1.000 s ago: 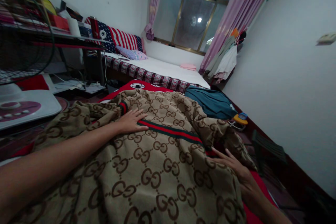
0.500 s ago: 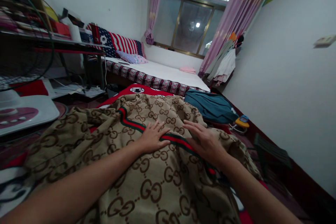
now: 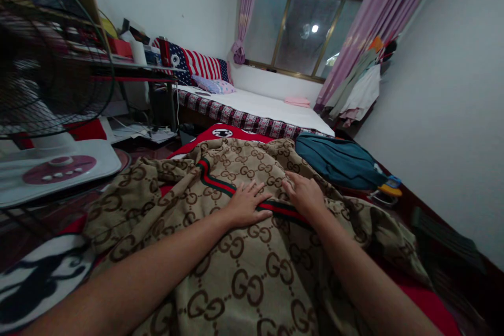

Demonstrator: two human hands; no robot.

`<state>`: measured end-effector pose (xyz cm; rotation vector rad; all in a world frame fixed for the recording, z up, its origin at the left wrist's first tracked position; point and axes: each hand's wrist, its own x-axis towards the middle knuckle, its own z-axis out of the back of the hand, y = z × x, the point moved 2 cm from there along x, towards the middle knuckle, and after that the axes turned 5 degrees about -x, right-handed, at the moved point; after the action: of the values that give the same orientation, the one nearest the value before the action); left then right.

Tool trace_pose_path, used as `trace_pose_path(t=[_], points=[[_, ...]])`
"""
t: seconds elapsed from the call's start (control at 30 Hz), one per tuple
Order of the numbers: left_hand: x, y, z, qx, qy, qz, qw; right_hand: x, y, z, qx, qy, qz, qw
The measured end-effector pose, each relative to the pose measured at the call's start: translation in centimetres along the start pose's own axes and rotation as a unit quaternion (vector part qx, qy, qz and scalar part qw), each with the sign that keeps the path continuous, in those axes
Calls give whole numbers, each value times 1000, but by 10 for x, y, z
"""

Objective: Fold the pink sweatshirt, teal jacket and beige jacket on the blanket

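Observation:
A tan garment [image 3: 246, 283] with a brown interlocking-letter print and a green-red-green stripe is spread in front of me, rumpled, its sides reaching out left and right. My left hand [image 3: 246, 205] lies flat on it at the stripe, fingers apart and palm down. To its right, my right hand [image 3: 307, 197] rests on the same cloth just above the stripe, thumb and forefinger apart and slightly bent. Its other fingers are mostly hidden. Under the garment shows a red cover [image 3: 427, 299] with white and black figures.
A fan [image 3: 59, 160] stands close on the left, beside a cluttered desk [image 3: 134, 71]. Behind the garment is a bed [image 3: 252, 102] with pillows. A folded teal cloth [image 3: 338, 160] lies at the right, near a yellow and blue object [image 3: 389, 189]. Clothes [image 3: 362, 89] hang by the curtain.
The view has swung left, so more of the fan shows. My right hand has shifted slightly on the cloth and its fingers bend more. My left hand stays flat at the stripe.

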<state>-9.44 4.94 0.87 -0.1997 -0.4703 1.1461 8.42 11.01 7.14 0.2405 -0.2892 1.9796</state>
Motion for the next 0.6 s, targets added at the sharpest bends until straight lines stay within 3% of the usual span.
trace_pose_path(t=[0.07,0.2,0.37,0.47,0.57,0.6], points=[[2,4,0,-32,-30,-9,999,-16,19,-19,34,-21,-9,999],[10,21,14,-132,-146,2,981,-32,20,-56,64,44,-31,997],[6,55,70,-87,-294,65,950,-27,13,-58,101,25,-35,994],[-12,81,119,55,-287,119,949,-27,13,-58,119,2,-28,993],[-42,114,167,230,-204,266,913,-28,12,-63,139,-33,-19,990],[-52,125,179,243,-188,292,906,-28,11,-64,149,-49,-16,988]])
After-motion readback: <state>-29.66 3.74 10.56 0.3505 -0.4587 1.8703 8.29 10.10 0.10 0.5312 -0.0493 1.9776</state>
